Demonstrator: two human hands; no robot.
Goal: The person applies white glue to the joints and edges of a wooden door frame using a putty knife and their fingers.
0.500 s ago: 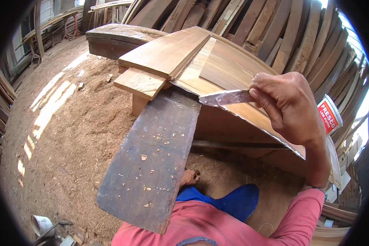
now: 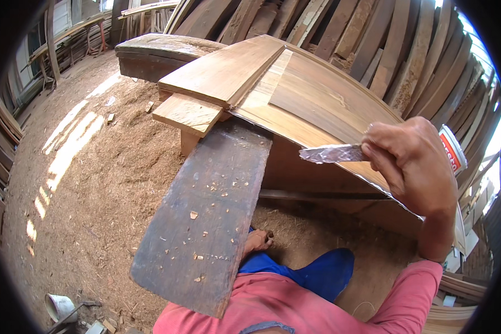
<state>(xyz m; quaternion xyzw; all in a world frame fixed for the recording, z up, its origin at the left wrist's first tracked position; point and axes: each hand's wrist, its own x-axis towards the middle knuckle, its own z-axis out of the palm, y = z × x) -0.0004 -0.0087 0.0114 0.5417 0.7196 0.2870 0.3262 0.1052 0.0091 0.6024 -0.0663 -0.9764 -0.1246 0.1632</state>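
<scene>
My right hand (image 2: 412,161) pinches a thin flat stick (image 2: 331,153) smeared with white glue. The stick hangs over the near edge of a wooden panel (image 2: 317,94), a little apart from it. A bead of white glue (image 2: 367,181) runs along that edge. Low beside the dark plank (image 2: 200,211), my left hand (image 2: 257,242) rests near my blue-clad leg. Its fingers look curled, and the plank hides part of it, so I cannot make out anything inside.
A white tub with a red label (image 2: 453,150) stands right of the panel. A wooden beam (image 2: 167,47) lies behind the panel. Stacked boards (image 2: 395,61) lean at the back. Wood shavings (image 2: 111,195) cover the floor, and a small white bucket (image 2: 60,308) lies at lower left.
My right hand has moved right and slightly down with the stick, away from the panel's left corner. It now covers part of the tub. My left hand has hardly moved.
</scene>
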